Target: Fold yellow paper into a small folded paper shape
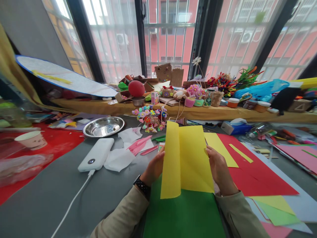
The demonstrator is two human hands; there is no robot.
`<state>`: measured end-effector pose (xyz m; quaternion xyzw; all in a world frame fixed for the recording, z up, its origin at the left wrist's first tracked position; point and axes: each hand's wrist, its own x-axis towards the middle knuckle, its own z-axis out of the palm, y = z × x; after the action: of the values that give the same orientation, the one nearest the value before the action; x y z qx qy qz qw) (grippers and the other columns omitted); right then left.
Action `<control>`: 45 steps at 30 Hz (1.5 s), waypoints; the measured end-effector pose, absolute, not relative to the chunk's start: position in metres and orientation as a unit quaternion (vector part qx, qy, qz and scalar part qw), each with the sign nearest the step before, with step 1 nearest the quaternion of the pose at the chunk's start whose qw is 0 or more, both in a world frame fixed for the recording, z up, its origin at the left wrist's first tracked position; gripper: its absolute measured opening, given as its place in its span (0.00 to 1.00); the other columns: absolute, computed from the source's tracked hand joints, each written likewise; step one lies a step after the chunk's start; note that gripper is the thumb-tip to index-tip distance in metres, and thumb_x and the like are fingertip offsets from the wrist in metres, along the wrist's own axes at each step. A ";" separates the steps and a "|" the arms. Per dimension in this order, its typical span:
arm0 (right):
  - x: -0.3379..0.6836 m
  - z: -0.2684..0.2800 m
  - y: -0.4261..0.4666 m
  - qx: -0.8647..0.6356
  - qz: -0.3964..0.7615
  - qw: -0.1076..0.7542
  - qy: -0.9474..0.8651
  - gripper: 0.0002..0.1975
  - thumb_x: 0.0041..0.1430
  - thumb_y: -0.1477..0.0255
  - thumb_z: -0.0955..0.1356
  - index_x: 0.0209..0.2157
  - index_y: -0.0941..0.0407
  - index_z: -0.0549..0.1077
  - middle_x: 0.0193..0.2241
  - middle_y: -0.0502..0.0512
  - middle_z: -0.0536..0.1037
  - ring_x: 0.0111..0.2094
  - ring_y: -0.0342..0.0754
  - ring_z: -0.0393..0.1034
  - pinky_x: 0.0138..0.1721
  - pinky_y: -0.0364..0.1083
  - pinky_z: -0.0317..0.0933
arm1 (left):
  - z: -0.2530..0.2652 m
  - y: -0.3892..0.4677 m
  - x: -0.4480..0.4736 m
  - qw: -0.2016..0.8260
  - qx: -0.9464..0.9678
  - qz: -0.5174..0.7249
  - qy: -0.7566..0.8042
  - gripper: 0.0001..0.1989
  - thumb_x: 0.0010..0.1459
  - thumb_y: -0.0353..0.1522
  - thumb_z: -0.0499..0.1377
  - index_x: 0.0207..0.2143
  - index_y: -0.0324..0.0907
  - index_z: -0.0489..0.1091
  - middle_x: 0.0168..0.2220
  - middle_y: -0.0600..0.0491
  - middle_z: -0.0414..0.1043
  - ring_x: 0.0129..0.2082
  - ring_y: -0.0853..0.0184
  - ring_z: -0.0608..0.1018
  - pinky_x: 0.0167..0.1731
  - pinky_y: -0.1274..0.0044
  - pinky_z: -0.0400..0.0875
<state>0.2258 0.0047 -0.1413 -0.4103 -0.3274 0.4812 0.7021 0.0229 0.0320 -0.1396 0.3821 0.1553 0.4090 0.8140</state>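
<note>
Between my two hands is a sheet of yellow paper (195, 155), raised off the table, with a fold line running down it and its left part bent toward me. My left hand (156, 167) grips the left edge, its fingers mostly hidden behind the paper. On the right edge, my right hand (220, 170) pinches the sheet with the fingertips. Below the yellow paper lies a green sheet (183, 215), close to my body. A red sheet (257, 175) with yellow pieces on it is right of my right hand.
Left of my hands lie a white power bank (97, 155) with a cable, crumpled white paper (120, 158) and a steel plate (104, 127). A paper cup (31, 140) stands far left. Behind, craft flowers (151, 119) sit before a crowded window ledge (198, 114). Coloured paper (279, 210) lies at right.
</note>
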 end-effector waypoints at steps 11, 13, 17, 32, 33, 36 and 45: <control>0.230 -0.132 0.010 -0.515 0.333 0.669 -0.421 0.23 0.42 0.64 0.68 0.41 0.57 0.64 0.38 0.57 0.73 0.36 0.52 0.68 0.34 0.49 0.62 | -0.132 0.024 0.023 0.855 0.361 0.350 0.123 0.19 0.52 0.36 0.49 0.45 0.35 0.62 0.35 0.47 0.71 0.33 0.62 0.73 0.33 0.74 0.63; 0.237 -0.124 0.015 -0.579 0.192 0.646 -0.459 0.29 0.40 0.63 0.68 0.45 0.57 0.60 0.41 0.59 0.70 0.38 0.52 0.66 0.35 0.50 0.61 | -0.133 0.024 0.023 0.856 0.370 0.341 0.115 0.19 0.51 0.36 0.49 0.45 0.36 0.62 0.36 0.47 0.71 0.34 0.61 0.73 0.34 0.74 0.63; 0.254 -0.096 0.026 -0.635 -0.026 0.514 -0.576 0.30 0.38 0.60 0.69 0.44 0.58 0.62 0.41 0.63 0.68 0.36 0.53 0.65 0.34 0.51 0.60 | -0.135 0.027 0.023 0.858 0.380 0.329 0.109 0.20 0.50 0.36 0.50 0.46 0.37 0.61 0.38 0.46 0.70 0.37 0.59 0.72 0.36 0.72 0.62; 0.232 -0.056 0.022 -0.525 0.109 0.266 -0.801 0.27 0.42 0.59 0.66 0.45 0.57 0.63 0.42 0.57 0.70 0.41 0.50 0.64 0.39 0.46 0.58 | -0.130 0.027 0.029 0.853 0.412 0.308 0.092 0.22 0.49 0.35 0.50 0.47 0.35 0.59 0.42 0.44 0.67 0.40 0.56 0.70 0.39 0.68 0.61; 0.233 -0.057 0.024 -0.532 0.113 0.273 -0.793 0.25 0.43 0.59 0.66 0.43 0.57 0.64 0.40 0.56 0.71 0.40 0.50 0.65 0.37 0.46 0.59 | -0.129 0.027 0.029 0.855 0.413 0.298 0.092 0.22 0.49 0.35 0.50 0.47 0.35 0.60 0.41 0.44 0.68 0.40 0.56 0.70 0.39 0.68 0.60; 0.235 -0.061 0.030 -0.538 0.116 0.285 -0.785 0.21 0.43 0.58 0.66 0.37 0.56 0.68 0.36 0.55 0.73 0.36 0.50 0.67 0.34 0.45 0.59 | -0.130 0.027 0.030 0.861 0.416 0.277 0.095 0.21 0.49 0.36 0.49 0.44 0.33 0.63 0.39 0.44 0.70 0.40 0.57 0.71 0.40 0.69 0.60; 0.222 -0.062 0.035 -0.551 0.099 0.333 -0.759 0.08 0.44 0.67 0.67 0.26 0.56 0.69 0.27 0.52 0.75 0.29 0.47 0.68 0.29 0.43 0.58 | -0.112 0.037 0.016 0.801 0.502 0.286 0.158 0.25 0.48 0.42 0.54 0.47 0.37 0.61 0.41 0.46 0.69 0.39 0.61 0.71 0.40 0.72 0.61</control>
<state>0.2215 0.0355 -0.0625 -0.5506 -0.7592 0.0990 0.3326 0.0156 0.0366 -0.1120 0.5024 0.1582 0.2858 0.8005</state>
